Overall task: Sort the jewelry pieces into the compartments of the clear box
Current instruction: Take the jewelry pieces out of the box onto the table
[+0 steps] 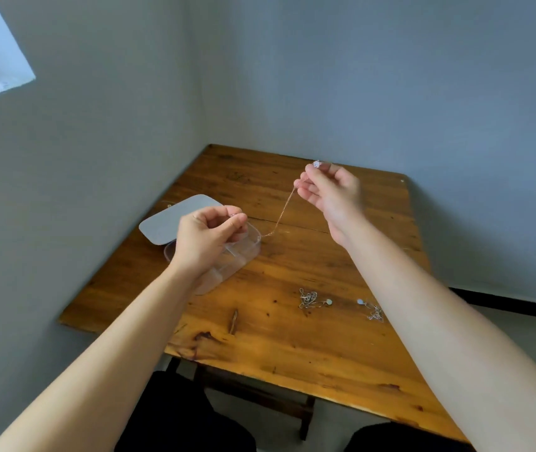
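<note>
Two hands pinch a chain (281,214) | left hand (208,239) covers clear box (247,247) | right hand (331,190) raised | loose necklaces (309,299) nearby

Desk (309,347): varnished wood planks, glossy amber sheen, dark knots and scuffs, visible seam between boards. Clear box (243,252): transparent plastic, smooth, faint glare on rim. Lid (168,223): smooth, pale grey look, matt. Chain (281,215): thin metal, gold-tinted. Two tangled necklaces (309,299) (372,310): silvery metal, shiny. Wall (390,76): matt paint.
</note>
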Available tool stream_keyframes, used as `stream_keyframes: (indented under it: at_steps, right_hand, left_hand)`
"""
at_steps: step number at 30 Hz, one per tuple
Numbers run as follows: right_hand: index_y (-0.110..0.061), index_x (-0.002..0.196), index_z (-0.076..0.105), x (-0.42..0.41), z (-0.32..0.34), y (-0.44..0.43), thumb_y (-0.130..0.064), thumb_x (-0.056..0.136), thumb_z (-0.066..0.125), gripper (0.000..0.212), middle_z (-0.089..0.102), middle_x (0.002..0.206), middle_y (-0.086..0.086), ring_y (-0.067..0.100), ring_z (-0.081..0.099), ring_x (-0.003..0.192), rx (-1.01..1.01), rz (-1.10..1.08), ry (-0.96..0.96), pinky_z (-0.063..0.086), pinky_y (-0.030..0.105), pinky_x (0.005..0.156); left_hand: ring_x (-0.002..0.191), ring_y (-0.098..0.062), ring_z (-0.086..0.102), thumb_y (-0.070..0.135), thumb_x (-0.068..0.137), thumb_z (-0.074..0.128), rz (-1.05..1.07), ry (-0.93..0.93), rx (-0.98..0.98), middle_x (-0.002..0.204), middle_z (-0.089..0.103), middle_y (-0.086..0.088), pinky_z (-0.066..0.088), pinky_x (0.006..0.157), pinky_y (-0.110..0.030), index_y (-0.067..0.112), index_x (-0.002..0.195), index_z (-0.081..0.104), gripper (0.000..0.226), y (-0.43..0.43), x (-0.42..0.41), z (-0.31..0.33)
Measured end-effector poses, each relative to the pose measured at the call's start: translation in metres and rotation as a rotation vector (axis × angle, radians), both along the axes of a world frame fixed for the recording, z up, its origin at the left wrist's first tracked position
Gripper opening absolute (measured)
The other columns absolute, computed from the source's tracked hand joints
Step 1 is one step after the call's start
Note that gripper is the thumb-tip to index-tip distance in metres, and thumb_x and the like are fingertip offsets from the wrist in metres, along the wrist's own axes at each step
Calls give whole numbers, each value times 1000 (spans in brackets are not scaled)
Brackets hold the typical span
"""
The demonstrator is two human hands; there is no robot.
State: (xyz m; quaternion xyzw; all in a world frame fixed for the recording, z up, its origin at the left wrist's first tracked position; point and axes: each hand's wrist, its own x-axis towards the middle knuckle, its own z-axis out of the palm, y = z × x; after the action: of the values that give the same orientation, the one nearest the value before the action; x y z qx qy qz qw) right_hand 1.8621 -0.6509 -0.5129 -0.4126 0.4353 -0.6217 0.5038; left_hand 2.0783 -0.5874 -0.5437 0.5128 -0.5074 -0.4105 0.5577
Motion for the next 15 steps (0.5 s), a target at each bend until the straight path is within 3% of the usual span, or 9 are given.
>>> stream_keyframes:
  at_steps: [5,9,15]
  right_hand:
    - [-6,103,67,-58,7,20,-17,89,74,18,76,89,11,25,76,87,-22,-100,-1,60,31,74]
    - [-7,102,65,-96,4,33,-15,90,72,16,75,89,11,25,75,89,-2,-165,9,59,32,77]
    - [1,113,63,-132,-13,43,-12,90,72,28,73,93,13,25,75,90,53,-219,-22,60,31,79]
  left_hand:
    - [78,-20,71,16,87,73,-83,29,0,84,74,-13,59,71,-33,6,93,74,12,-13,-60,-3]
    - [76,-15,71,15,88,73,-128,11,11,81,75,-9,57,63,-26,8,91,75,9,-24,-104,-10]
    - [76,-20,71,9,87,73,-176,-31,111,79,74,-9,58,64,-26,12,85,74,4,-38,-146,-39]
